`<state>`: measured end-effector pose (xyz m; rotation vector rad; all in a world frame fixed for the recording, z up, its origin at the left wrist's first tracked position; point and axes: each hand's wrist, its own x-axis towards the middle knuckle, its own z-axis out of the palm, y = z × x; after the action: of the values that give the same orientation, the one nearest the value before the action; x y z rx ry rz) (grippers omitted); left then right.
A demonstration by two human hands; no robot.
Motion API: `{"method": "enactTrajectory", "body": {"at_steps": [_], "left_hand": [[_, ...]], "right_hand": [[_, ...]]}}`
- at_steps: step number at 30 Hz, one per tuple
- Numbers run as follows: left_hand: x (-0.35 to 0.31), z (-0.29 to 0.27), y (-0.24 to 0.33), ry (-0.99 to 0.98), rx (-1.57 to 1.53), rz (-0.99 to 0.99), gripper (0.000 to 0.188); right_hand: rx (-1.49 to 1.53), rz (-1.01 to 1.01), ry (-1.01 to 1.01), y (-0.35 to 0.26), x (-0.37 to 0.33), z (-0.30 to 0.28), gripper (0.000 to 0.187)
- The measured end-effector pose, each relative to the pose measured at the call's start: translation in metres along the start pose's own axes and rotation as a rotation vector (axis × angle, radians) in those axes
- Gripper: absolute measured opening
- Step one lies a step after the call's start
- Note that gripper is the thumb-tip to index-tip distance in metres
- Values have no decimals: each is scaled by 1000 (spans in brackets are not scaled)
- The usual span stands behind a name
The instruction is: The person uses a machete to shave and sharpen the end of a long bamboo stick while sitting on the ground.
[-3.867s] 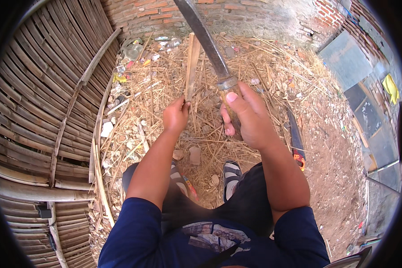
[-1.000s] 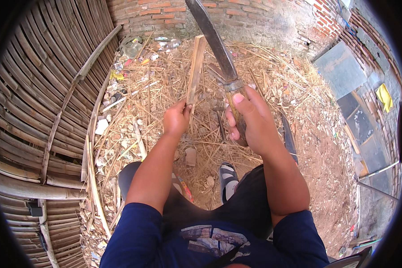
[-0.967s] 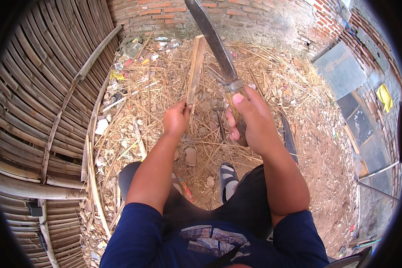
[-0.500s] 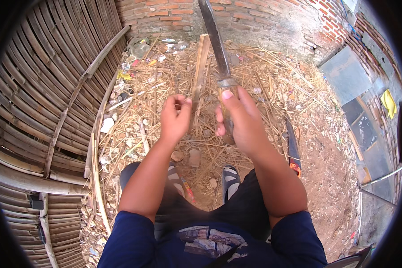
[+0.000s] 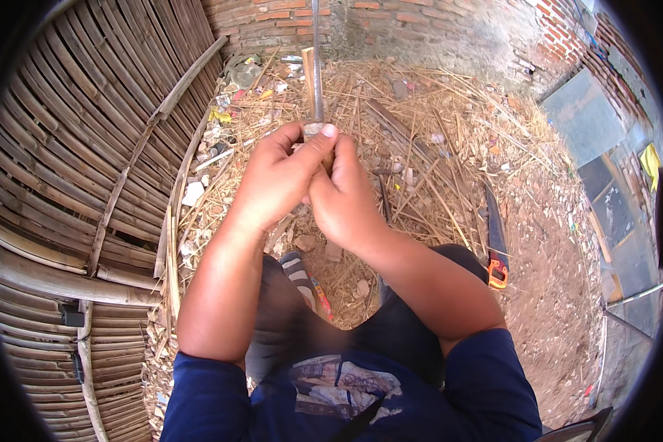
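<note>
A closed two-handed grip holds a machete (image 5: 317,74), its blade pointing away ahead of it.
The left hand (image 5: 276,173) and right hand (image 5: 346,199) touch around its handle; a wooden strip (image 5: 309,70) shows beyond the grip, beside the blade; a saw (image 5: 496,232) lies to the grip's right; a brick wall (image 5: 427,26) stands farthest off.

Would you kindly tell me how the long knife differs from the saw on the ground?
The long knife is held by the left hand and right hand, while the saw lies on the ground. The knife's blade appears thin, nearly edge-on; the saw's shows its broad side. Both blades point toward the picture's top.
</note>
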<state>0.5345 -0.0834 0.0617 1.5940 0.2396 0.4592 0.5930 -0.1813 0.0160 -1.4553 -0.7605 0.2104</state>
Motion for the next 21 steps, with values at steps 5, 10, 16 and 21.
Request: {"method": "enactTrajectory", "body": {"at_steps": [5, 10, 16, 21], "left_hand": [[-5, -17, 14, 69, 54, -28, 37], [-19, -37, 21, 61, 141, -103, 45], [-43, -40, 15, 134, 87, -94, 41], [-57, -42, 16, 132, 123, -57, 48]], "right_hand": [[-94, -173, -271, 1, 15, -30, 44], [-208, -29, -46, 12, 53, -61, 58], [-539, -61, -173, 56, 67, -30, 83], [-415, -218, -174, 78, 74, -19, 48]]}}
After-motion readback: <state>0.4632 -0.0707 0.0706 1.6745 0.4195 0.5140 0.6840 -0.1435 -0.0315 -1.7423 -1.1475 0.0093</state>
